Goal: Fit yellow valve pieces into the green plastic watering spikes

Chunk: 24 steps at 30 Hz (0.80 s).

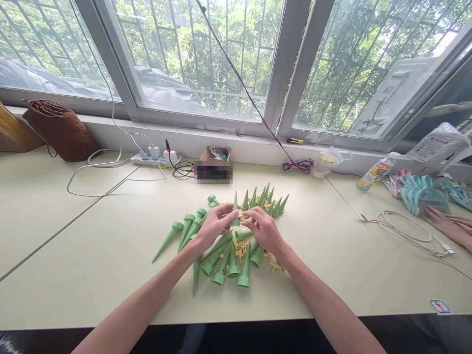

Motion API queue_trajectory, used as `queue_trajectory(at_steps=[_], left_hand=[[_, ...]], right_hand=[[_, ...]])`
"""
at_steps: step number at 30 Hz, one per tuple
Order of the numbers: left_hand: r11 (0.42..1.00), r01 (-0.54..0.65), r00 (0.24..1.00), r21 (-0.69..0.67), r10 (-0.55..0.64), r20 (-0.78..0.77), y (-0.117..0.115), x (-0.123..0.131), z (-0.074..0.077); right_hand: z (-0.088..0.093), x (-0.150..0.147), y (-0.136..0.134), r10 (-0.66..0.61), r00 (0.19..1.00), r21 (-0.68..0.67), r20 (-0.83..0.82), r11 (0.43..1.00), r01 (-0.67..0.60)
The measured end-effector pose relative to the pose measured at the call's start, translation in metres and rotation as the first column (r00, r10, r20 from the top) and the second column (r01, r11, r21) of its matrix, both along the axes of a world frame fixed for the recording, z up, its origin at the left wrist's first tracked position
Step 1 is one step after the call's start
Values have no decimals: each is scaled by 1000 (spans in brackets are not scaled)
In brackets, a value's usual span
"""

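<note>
Between the fingers of my left hand (216,223), a green plastic watering spike (236,200) points upward. My right hand (266,230) is close beside it, thumb and fingertips pinched at what looks like a small beige plastic part (242,217); the fingers partly hide it. Below both hands lie several loose green spikes (233,265), their wide ends toward me. Small beige fittings (241,250) are heaped among them. Capped spikes (171,241) rest to the left. Behind my right hand, a group of spikes (283,204) stands tip up.
A power strip (147,160) and an open cardboard box (216,156) sit near the window ledge. Toward the right are a bottle (376,172), a coiled white cable (401,228) and bagged teal items (420,194). Another person's hand (442,223) rests at the right edge.
</note>
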State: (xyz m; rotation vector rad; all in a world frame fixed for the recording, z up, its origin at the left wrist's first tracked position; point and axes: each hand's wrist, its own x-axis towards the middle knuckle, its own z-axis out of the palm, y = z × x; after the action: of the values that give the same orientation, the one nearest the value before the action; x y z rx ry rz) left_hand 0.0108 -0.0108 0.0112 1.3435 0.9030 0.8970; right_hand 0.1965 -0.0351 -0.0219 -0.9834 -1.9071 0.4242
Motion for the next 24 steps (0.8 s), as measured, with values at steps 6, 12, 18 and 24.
queue_trajectory(at_steps=[6, 12, 18, 24], left_hand=[[987, 13, 995, 161, 2, -95, -3, 4, -1], [937, 59, 994, 345, -23, -108, -4, 8, -7], [975, 31, 994, 219, -7, -108, -5, 6, -2], [999, 4, 999, 50, -2, -44, -3, 2, 3]], right_hand=[[2, 1, 0, -60, 998, 25, 19, 998, 60], [1, 0, 0, -103, 994, -2, 21, 995, 103], [4, -2, -1, -104, 995, -16, -11, 994, 104], [7, -2, -4, -26, 999, -36, -30, 999, 25]])
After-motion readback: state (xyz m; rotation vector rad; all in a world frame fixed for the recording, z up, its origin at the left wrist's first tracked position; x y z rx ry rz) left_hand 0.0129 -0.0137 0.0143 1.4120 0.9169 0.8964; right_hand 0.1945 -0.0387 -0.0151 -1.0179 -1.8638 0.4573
